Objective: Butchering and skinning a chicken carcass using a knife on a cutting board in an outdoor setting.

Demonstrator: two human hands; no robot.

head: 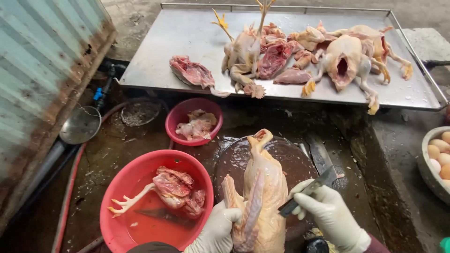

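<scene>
Left hand [216, 229]: closed on the plucked chicken [260, 197], steadying it on the round block [281, 159].
Right hand [328, 213]: knife [307, 192] gripped, blade laid against the breast.

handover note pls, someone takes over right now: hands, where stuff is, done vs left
Left hand: gloved, gripping the whole plucked chicken on the round chopping block.
Right hand: gloved, holding the knife, blade against the bird's side.
Done: cut pieces lie in the large red basin and the small red bowl; more pieces and carcasses are on the steel tray.
Left: this chicken looks uncut. A cleaver lies beside the block.
</scene>
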